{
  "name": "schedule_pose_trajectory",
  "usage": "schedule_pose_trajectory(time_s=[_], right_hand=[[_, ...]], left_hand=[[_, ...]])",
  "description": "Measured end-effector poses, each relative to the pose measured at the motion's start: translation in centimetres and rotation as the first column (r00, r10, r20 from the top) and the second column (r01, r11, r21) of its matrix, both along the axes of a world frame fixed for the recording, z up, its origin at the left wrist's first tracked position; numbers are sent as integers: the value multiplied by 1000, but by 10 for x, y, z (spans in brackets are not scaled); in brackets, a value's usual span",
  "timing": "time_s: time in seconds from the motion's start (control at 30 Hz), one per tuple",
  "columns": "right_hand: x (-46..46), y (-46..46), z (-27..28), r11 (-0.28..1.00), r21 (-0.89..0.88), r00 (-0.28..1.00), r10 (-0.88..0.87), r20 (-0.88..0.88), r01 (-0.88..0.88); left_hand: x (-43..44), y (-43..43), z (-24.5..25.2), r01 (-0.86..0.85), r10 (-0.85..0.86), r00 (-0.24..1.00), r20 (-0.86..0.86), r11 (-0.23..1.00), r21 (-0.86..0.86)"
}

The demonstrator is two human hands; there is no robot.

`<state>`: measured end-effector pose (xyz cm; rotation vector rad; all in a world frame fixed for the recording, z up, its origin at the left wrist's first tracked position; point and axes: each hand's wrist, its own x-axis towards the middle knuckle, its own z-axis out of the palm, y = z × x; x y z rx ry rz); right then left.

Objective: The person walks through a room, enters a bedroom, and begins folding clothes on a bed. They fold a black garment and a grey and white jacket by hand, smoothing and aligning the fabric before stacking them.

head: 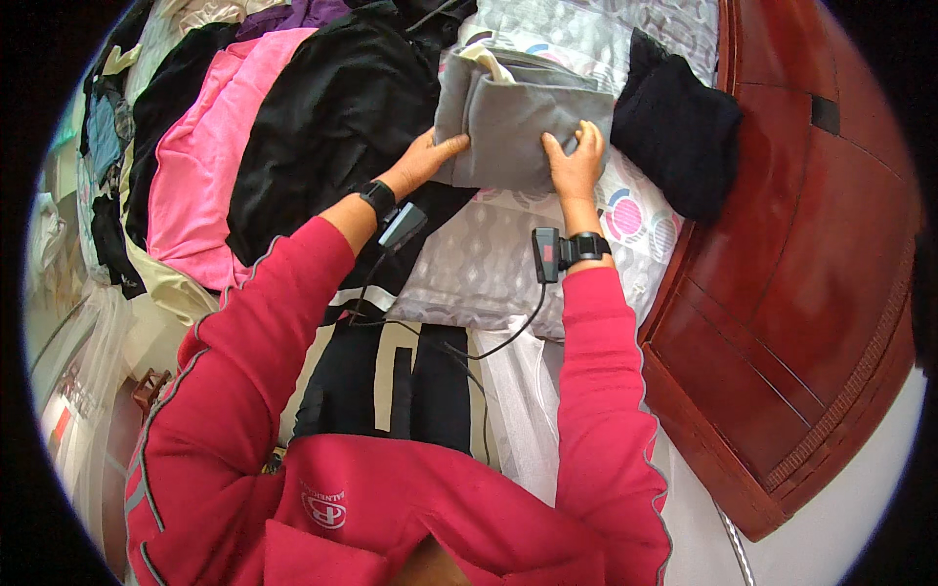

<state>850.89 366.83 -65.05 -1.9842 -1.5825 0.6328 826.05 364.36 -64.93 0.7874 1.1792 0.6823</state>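
A thick folded piece of grey cloth [513, 143] is between my two hands at the head end of the view, over the patterned bedding [469, 256]. My left hand [427, 160] grips its left side, thumb on the near face and the other fingers hidden. At the right side, my right hand [575, 165] presses its thumb and bent fingers onto the cloth near the edge. A cream strip [489, 62] shows among the upper folds. Just right of the bundle lies a folded black garment [678, 132].
A black garment [330, 124] and a pink one [198, 161] are spread on the left, with more clothes beyond. A glossy red-brown wooden bed panel [813, 242] borders the right. Black cables [506, 351] run from the wrist devices across my lap.
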Motion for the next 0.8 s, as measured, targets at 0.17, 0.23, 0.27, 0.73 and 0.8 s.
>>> schedule_pose_trajectory(time_s=[0.17,0.23,0.27,0.73,0.8], right_hand=[[45,-19,30,934,242,896,-145,-420,264],[73,-45,45,891,208,840,-272,-469,404],[84,-60,52,863,104,761,-373,-532,495],[38,-65,-7,981,-193,845,-81,-529,-27],[34,-44,0,969,-244,833,-111,-543,-29]], left_hand=[[-17,-39,17,490,-287,862,-418,681,544],[-25,-68,27,712,-259,696,-669,373,595],[-28,-81,29,785,-329,617,-715,321,530],[26,-69,38,380,-331,903,-275,913,149],[42,-55,43,296,-279,946,-164,951,88]])
